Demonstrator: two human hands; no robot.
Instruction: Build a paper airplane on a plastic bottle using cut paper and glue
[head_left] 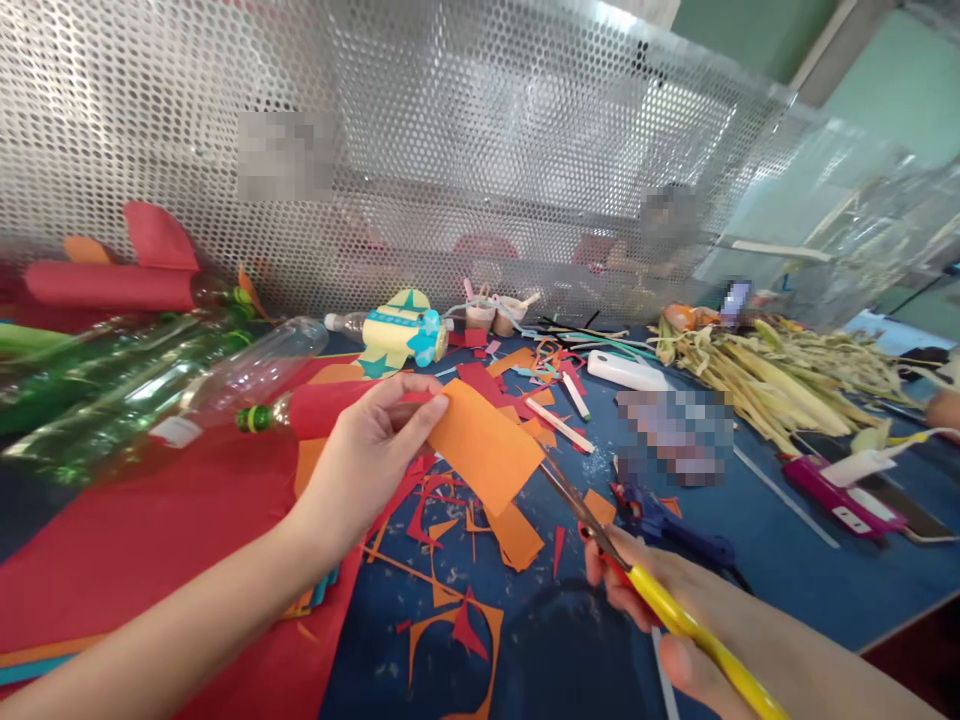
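Observation:
Between the thumb and fingers of my left hand (pixel 379 460) is a piece of orange paper (pixel 484 445), held up over the table. My right hand (pixel 660 590) grips yellow-handled scissors (pixel 667 605), whose blades point up and left. Their tips meet the lower right corner of the orange paper; whether they are cutting into it I cannot tell. Below the paper lie orange and red offcuts (pixel 469 625). Left of my left wrist spreads a large red sheet (pixel 187 560).
Green plastic bottles (pixel 142 380) and a red-wrapped bottle (pixel 322 408) lie at left. A decorated yellow bottle (pixel 397 332) stands farther back. At right are a blue glue gun (pixel 675 530), dried husks (pixel 772 380) and a magenta power strip (pixel 844 495). A perforated metal panel (pixel 480 140) borders the back.

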